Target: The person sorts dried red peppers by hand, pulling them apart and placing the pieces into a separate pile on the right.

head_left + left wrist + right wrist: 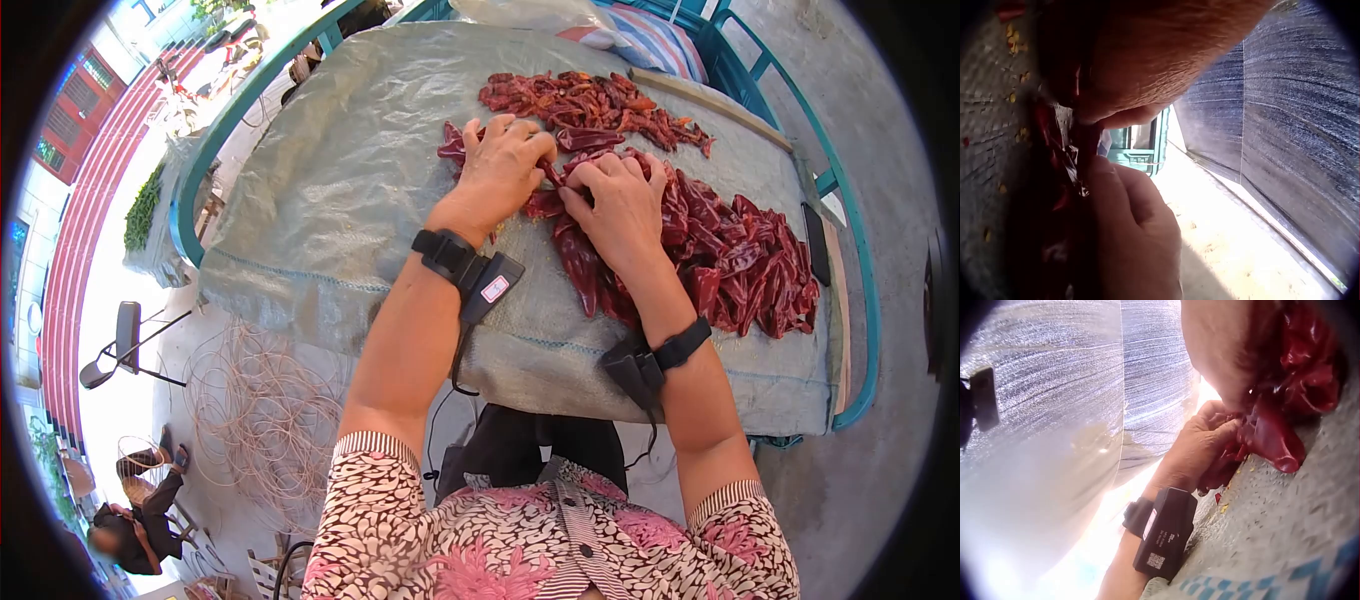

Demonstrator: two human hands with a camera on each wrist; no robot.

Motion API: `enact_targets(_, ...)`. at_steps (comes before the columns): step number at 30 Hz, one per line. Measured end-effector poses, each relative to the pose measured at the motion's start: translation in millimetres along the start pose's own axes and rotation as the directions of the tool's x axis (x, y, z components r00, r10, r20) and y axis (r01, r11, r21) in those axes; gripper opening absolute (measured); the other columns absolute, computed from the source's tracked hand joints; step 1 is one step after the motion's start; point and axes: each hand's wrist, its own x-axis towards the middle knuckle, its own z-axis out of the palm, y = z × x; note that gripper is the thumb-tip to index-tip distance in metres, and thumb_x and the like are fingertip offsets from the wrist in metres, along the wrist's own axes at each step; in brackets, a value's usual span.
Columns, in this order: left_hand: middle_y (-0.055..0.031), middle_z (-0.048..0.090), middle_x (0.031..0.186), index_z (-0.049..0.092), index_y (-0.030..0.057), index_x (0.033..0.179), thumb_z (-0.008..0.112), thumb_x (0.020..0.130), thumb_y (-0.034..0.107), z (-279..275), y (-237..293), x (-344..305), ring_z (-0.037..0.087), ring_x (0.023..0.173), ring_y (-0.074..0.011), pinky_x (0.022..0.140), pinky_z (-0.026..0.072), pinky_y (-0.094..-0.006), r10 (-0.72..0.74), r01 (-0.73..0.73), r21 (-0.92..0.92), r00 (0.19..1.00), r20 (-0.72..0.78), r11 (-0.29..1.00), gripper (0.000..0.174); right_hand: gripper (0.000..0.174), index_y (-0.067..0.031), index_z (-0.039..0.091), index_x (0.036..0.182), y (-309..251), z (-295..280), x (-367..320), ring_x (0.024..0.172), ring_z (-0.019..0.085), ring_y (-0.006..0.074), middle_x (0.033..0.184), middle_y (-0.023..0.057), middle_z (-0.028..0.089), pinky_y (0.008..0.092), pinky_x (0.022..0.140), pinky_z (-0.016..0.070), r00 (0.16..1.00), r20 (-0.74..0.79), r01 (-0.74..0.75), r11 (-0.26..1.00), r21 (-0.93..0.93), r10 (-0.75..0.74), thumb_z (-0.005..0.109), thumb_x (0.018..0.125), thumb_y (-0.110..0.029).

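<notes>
Beyond chili pile (pixel 745 255): chili heap (pixel 600 100)
Right of pile: phone (pixel 816 243)
Look: glossy, wrinkled, red
Grip: left hand (pixel 503 168), right hand (pixel 620 208) pinching chili (pixel 549 177)

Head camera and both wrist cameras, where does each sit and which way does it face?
Head: on the person's head, facing forward and down at red peppers on a sheet; left hand, right hand, forearms and patterned sleeves show.
Left wrist: strapped there, facing past close-up fingers toward a teal frame.
Right wrist: strapped there, facing across toward the left hand, the right hand looming at the top.
Head and right wrist views share both hands, peppers and the left wrist's black box.
</notes>
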Motion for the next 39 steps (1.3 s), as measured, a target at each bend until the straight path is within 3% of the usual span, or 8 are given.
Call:
enact_targets(4, -0.005, 0.066, 0.116, 0.071, 0.0179, 0.108, 0.07, 0.086, 0.015, -9, 2, 6, 0.057, 0.119, -0.0283, 0.112, 0.0298, -0.0497, 0.019, -0.038, -0.103, 0.982, -0.186, 0.994, 0.023, 0.013, -0.0162, 0.074, 0.093, 2, 4, 4, 0.104, 0.063, 0.0262, 0.1, 0.0027, 0.069, 0.053, 0.112, 0.031, 0.973, -0.164, -0.141, 0.982, 0.124, 0.161, 0.076, 0.085, -0.026)
enact_targets(10, -0.0046, 0.072, 0.099, 0.074, 0.015, 0.095, 0.068, 0.082, 0.016, -19, 5, 10, 0.063, 0.1, -0.0281, 0.098, 0.0419, -0.0447, -0.118, 0.122, -0.015, 0.91, -0.398, 0.992, 0.015, 0.02, -0.0133, 0.074, 0.093, -4, -5, 5, 0.118, 0.056, 0.0278, 0.116, 0.0028, 0.068, 0.0541, 0.112, 0.0299, 0.97, -0.226, -0.057, 0.989, 0.139, 0.087, 0.079, 0.081, -0.029)
enact_targets(14, -0.0039, 0.074, 0.095, 0.076, 0.0161, 0.093, 0.066, 0.082, 0.014, -28, 3, 9, 0.064, 0.098, -0.0291, 0.099, 0.0413, -0.0454, -0.283, 0.318, 0.037, 0.887, -0.366, 0.947, 0.015, 0.028, -0.0109, 0.076, 0.096, -5, -9, 0, 0.13, 0.05, 0.0302, 0.128, 0.007, 0.065, 0.0586, 0.117, 0.0232, 0.999, -0.032, 0.021, 0.995, 0.095, -0.018, 0.076, 0.08, -0.034)
enact_targets(17, -0.0038, 0.075, 0.098, 0.077, 0.0158, 0.094, 0.064, 0.081, 0.008, -21, -3, 4, 0.064, 0.1, -0.0286, 0.101, 0.0399, -0.0466, -0.298, 0.381, 0.143, 0.865, -0.404, 0.913, 0.02, 0.034, -0.0091, 0.078, 0.101, -5, -7, -4, 0.139, 0.043, 0.0321, 0.136, 0.0096, 0.062, 0.0602, 0.121, 0.0181, 0.993, 0.07, 0.088, 0.995, 0.039, -0.091, 0.073, 0.08, -0.036)
enact_targets(20, -0.0042, 0.075, 0.097, 0.078, 0.0152, 0.096, 0.062, 0.081, 0.002, -16, -10, 5, 0.065, 0.102, -0.0283, 0.104, 0.0377, -0.0495, -0.197, 0.321, 0.153, 0.826, -0.528, 0.935, 0.025, 0.038, -0.008, 0.078, 0.104, -6, -8, -4, 0.144, 0.039, 0.033, 0.141, 0.0105, 0.059, 0.0596, 0.122, 0.016, 0.986, 0.147, 0.076, 0.996, 0.039, -0.081, 0.071, 0.08, -0.036)
enact_targets(25, -0.0054, 0.075, 0.1, 0.077, 0.0117, 0.098, 0.067, 0.086, 0.008, -20, -2, 11, 0.065, 0.104, -0.0284, 0.1, 0.044, -0.0455, -0.176, 0.147, -0.102, 0.898, -0.402, 0.984, 0.016, 0.033, -0.008, 0.078, 0.104, -6, -8, -4, 0.142, 0.042, 0.0327, 0.138, 0.0101, 0.062, 0.0589, 0.122, 0.0187, 0.985, 0.154, 0.075, 0.997, 0.018, -0.077, 0.07, 0.081, -0.031)
enact_targets(32, -0.0073, 0.073, 0.098, 0.075, 0.0095, 0.103, 0.075, 0.092, 0.032, -23, 15, 12, 0.065, 0.091, -0.0259, 0.082, 0.0512, -0.0387, 0.125, -0.193, -0.305, 0.966, -0.228, 0.932, 0.025, 0.021, -0.01, 0.075, 0.104, 0, 2, 1, 0.127, 0.054, 0.0302, 0.124, 0.0058, 0.067, 0.0533, 0.112, 0.0328, 0.974, -0.227, 0.0, 0.997, 0.08, 0.018, 0.074, 0.085, -0.016)
enact_targets(39, -0.0094, 0.074, 0.094, 0.074, 0.0063, 0.103, 0.075, 0.094, 0.029, -29, 20, 12, 0.068, 0.084, -0.0227, 0.074, 0.053, -0.0344, -0.01, -0.092, -0.481, 0.979, -0.205, 0.872, 0.025, 0.028, -0.0117, 0.071, 0.114, -2, -6, 3, 0.12, 0.057, 0.0275, 0.12, 0.0047, 0.069, 0.0512, 0.111, 0.0335, 0.967, -0.249, -0.008, 0.985, 0.17, 0.051, 0.074, 0.087, -0.019)
